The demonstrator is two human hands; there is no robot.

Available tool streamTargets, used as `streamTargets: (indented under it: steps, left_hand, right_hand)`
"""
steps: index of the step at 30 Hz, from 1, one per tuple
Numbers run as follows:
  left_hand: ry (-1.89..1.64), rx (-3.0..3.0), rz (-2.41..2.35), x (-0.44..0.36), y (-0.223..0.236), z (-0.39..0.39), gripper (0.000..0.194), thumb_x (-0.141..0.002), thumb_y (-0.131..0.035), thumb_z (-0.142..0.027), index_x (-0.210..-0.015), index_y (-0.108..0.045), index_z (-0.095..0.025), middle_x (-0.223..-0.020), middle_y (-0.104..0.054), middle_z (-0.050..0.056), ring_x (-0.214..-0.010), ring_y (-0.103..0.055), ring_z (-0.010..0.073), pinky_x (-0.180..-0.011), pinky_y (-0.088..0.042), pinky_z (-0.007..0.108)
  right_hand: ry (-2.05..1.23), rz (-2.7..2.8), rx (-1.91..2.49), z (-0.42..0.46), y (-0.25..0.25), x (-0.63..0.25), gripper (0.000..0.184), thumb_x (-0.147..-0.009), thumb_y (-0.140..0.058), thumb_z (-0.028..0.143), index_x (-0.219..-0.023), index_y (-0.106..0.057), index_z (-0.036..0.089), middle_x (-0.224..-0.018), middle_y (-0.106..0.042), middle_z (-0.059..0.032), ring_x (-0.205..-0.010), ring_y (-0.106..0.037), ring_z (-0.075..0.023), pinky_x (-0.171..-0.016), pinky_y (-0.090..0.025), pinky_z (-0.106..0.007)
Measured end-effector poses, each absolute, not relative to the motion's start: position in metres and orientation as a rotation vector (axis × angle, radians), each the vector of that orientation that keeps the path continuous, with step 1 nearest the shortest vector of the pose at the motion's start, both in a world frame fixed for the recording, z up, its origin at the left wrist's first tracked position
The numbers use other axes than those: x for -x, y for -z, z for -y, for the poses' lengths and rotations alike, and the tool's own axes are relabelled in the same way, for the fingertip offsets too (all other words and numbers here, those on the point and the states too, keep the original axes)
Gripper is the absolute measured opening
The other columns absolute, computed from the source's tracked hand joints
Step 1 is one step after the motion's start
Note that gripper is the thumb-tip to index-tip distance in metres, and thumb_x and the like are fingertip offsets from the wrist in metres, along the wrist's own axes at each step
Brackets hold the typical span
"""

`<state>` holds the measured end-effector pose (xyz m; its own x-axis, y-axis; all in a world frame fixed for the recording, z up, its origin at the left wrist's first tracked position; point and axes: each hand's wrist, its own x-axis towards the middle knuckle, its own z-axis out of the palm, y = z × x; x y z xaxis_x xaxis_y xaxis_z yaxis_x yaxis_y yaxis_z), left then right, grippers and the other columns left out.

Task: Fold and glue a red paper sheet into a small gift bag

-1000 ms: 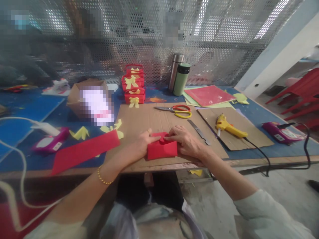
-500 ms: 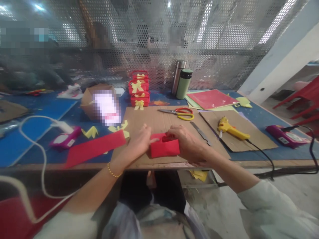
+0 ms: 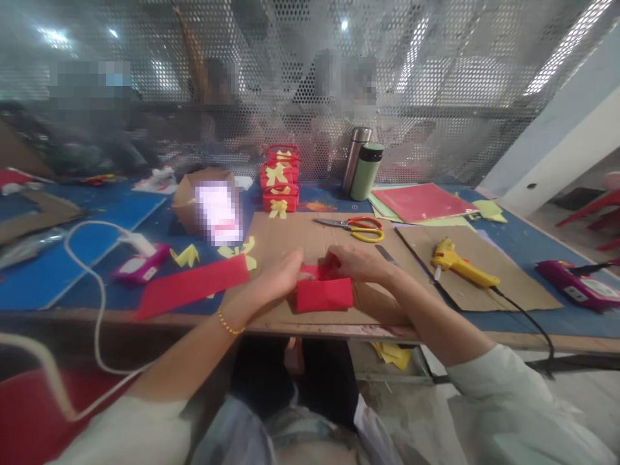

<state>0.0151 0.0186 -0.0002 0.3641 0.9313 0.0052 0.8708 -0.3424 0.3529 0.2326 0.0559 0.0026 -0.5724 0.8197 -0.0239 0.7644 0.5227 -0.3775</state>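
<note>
A small red felt box (image 3: 324, 296) stands on the cardboard sheet (image 3: 281, 226) in front of me. My left hand (image 3: 283, 271) is closed at its left end, the thumb at the rim. On the far right side, my right hand (image 3: 351, 263) pinches the box wall with bent fingers; its fingertips are partly hidden. A flat red felt strip (image 3: 194, 284) lies to the left of my left wrist. Beyond my right hand are scissors (image 3: 356, 226) with red and yellow handles, and a metal blade tool (image 3: 386, 254) half covered by that hand.
Finished red boxes with yellow bows (image 3: 281, 184) stand at the back beside a cardboard box (image 3: 186, 200). A yellow glue gun (image 3: 465, 265) with a black cord rests on cardboard at right. Two bottles (image 3: 367, 173) and purple power strips (image 3: 581, 284) are also on the table (image 3: 523, 239).
My right hand has shifted to the far side of the red box, over part of the blade tool. The box front now hides more of its opening. The whole view has swung slightly.
</note>
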Motion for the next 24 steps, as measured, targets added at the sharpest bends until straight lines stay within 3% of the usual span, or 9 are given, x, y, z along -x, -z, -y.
streamTargets:
  steps: [4, 8, 12, 16, 20, 24]
  left_hand:
    - [-0.246, -2.176, -1.575, -0.018, -0.001, -0.028, 0.032, -0.081, -0.071, -0.043, -0.074, -0.05, -0.021, -0.073, -0.058, 0.001, -0.068, -0.055, 0.019, -0.058, -0.032, 0.031]
    - [-0.317, -2.114, -1.521, -0.02, -0.005, -0.034, 0.028, -0.078, -0.071, -0.036, -0.07, -0.05, -0.02, -0.068, -0.057, -0.001, -0.065, -0.052, 0.0163, -0.057, -0.031, 0.029]
    - [-0.493, -2.048, -1.47, -0.021, -0.018, -0.043, 0.023, -0.078, -0.069, -0.029, -0.069, -0.05, -0.02, -0.066, -0.054, -0.003, -0.063, -0.049, 0.0136, -0.059, -0.034, 0.028]
    - [-0.793, -1.995, -1.445, -0.021, -0.023, -0.059, 0.021, -0.077, -0.071, -0.029, -0.071, -0.054, -0.019, -0.066, -0.053, -0.004, -0.065, -0.049, 0.0128, -0.063, -0.038, 0.028]
    - [-1.099, -1.768, -1.308, -0.019, -0.008, -0.068, 0.024, -0.076, -0.075, -0.039, -0.083, -0.066, -0.017, -0.077, -0.065, 0.003, -0.07, -0.058, 0.0162, -0.063, -0.045, 0.029]
    - [-1.175, -1.436, -1.098, -0.019, 0.007, -0.068, 0.03, -0.073, -0.08, -0.039, -0.089, -0.072, -0.015, -0.085, -0.073, 0.008, -0.073, -0.067, 0.0191, -0.067, -0.053, 0.032]
  right_hand:
    - [-0.714, 2.525, 1.309, -0.057, -0.001, -0.235, 0.022, -0.078, -0.076, 0.031, -0.093, -0.068, 0.018, -0.087, -0.07, -0.0028, -0.074, -0.06, -0.0155, -0.062, -0.038, -0.025]
    - [-0.738, 2.451, 1.239, -0.058, 0.0, -0.239, 0.024, -0.074, -0.077, 0.03, -0.092, -0.066, 0.018, -0.087, -0.067, -0.0018, -0.074, -0.057, -0.0144, -0.062, -0.039, -0.024]
    - [-0.854, 2.251, 1.171, -0.066, 0.004, -0.243, 0.022, -0.074, -0.076, 0.034, -0.085, -0.066, 0.018, -0.078, -0.064, 0.0004, -0.07, -0.055, -0.0137, -0.062, -0.04, -0.025]
    - [-1.181, 1.81, 1.014, -0.072, 0.01, -0.24, 0.031, -0.076, -0.072, 0.046, -0.078, -0.061, 0.018, -0.071, -0.061, 0.0016, -0.065, -0.055, -0.0132, -0.061, -0.042, -0.027]
    - [-1.206, 1.54, 0.928, -0.069, 0.013, -0.23, 0.033, -0.072, -0.077, 0.045, -0.071, -0.056, 0.02, -0.067, -0.06, 0.0025, -0.061, -0.056, -0.0124, -0.057, -0.042, -0.026]
    - [-1.213, 1.448, 0.873, -0.067, 0.013, -0.225, 0.034, -0.068, -0.081, 0.044, -0.069, -0.056, 0.021, -0.065, -0.062, 0.0028, -0.058, -0.057, -0.0125, -0.055, -0.044, -0.025]
